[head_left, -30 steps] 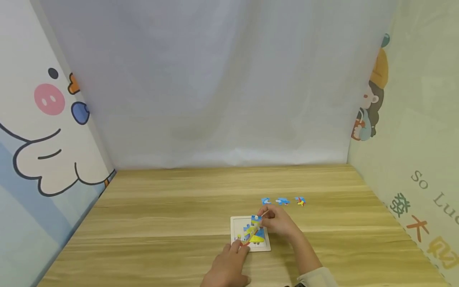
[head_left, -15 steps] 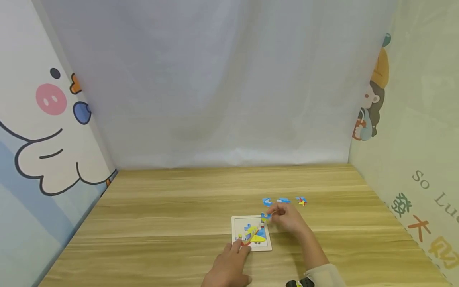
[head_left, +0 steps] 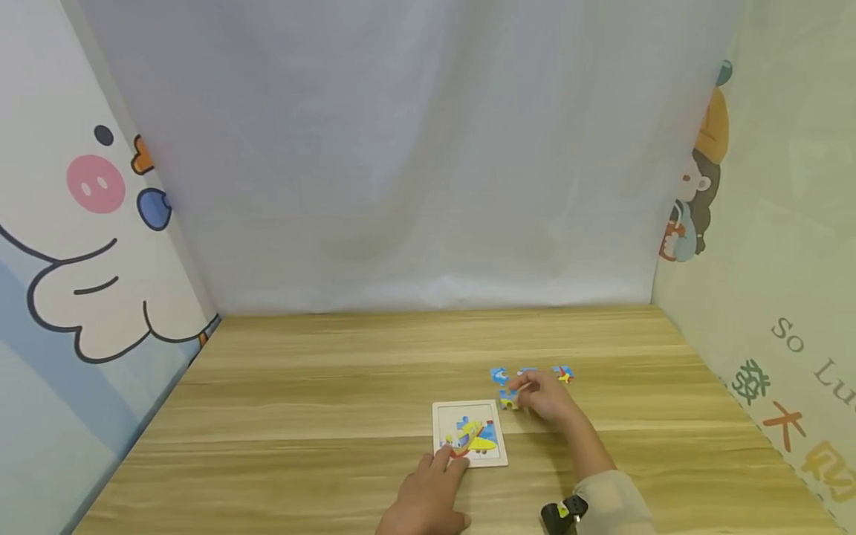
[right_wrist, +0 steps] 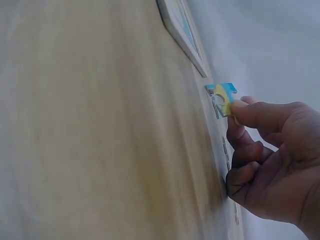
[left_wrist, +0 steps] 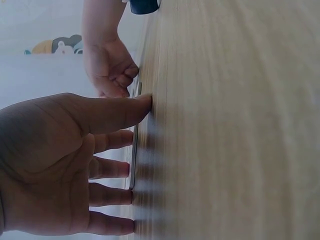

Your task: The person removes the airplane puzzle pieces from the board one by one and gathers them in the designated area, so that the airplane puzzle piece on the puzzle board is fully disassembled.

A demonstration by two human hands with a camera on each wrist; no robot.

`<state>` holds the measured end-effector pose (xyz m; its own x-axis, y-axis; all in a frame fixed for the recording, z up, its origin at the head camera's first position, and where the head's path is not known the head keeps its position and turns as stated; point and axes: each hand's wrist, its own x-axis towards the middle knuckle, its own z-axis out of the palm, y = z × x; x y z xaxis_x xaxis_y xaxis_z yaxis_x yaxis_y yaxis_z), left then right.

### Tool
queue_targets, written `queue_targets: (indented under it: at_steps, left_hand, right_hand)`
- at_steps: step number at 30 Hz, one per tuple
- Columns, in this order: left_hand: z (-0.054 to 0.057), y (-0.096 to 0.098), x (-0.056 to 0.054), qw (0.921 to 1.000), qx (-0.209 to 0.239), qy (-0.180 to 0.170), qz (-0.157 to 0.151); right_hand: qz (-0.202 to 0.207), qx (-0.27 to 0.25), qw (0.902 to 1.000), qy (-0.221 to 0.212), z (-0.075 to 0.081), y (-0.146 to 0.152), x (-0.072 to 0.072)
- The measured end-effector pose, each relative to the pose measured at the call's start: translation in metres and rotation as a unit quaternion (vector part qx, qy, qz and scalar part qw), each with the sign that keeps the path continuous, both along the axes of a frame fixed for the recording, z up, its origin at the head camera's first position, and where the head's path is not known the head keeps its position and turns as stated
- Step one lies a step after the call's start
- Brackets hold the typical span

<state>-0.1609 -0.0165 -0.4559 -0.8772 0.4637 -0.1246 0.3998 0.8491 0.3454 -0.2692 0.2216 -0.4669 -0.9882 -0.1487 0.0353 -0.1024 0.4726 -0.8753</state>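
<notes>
A pale square puzzle tray [head_left: 468, 407] lies on the table, partly filled with pieces that show a yellow airplane [head_left: 473, 438]. My left hand [head_left: 428, 494] rests at the tray's lower left corner, its fingers extended with the tips on the frame and table. In the left wrist view this hand [left_wrist: 65, 165] has its fingertips along the thin tray edge. My right hand [head_left: 547, 399] is right of the tray's upper corner. It pinches a blue and yellow puzzle piece [right_wrist: 223, 100] between thumb and fingers, held tilted, just above the table.
Loose blue puzzle pieces lie in a row behind the right hand: one at left [head_left: 498, 376], one partly hidden [head_left: 527, 370], and one with red and yellow [head_left: 564, 374]. A black device [head_left: 564, 514] sits on the right wrist. Printed walls flank the wooden table [head_left: 301, 401].
My right hand has drawn the pinched puzzle piece away from over the tray, to the right and slightly back toward the loose pieces. The left hand stays at the tray's corner.
</notes>
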Motion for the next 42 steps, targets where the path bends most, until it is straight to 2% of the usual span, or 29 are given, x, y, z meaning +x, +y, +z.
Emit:
queue_targets:
  at_steps: [12, 18, 26, 30, 37, 42]
  left_hand:
    - [0.003, -0.003, -0.001, 0.9998, 0.011, -0.018, 0.005]
    - [0.003, -0.006, 0.000, 0.9995, 0.028, -0.015, 0.003]
    - [0.003, -0.005, -0.001, 0.9993, 0.029, -0.024, 0.003]
    - [0.003, -0.005, -0.001, 0.9993, 0.029, -0.025, 0.004]
    - [0.004, -0.004, 0.002, 0.9996, 0.027, -0.009, 0.006]
    - [0.005, 0.000, 0.005, 0.9998, 0.017, 0.007, 0.005]
  right_hand:
    - [-0.020, 0.079, 0.9966, 0.013, -0.004, -0.005, -0.010]
    - [-0.034, 0.096, 0.9948, 0.009, -0.007, -0.006, -0.010]
    - [-0.041, 0.087, 0.9954, 0.005, -0.002, -0.007, -0.007]
    - [-0.046, 0.074, 0.9960, 0.016, 0.001, -0.009, -0.001]
    - [-0.041, 0.054, 0.9976, 0.009, 0.008, -0.012, 0.015]
    - [-0.024, 0.033, 0.9992, 0.000, 0.009, -0.015, 0.022]
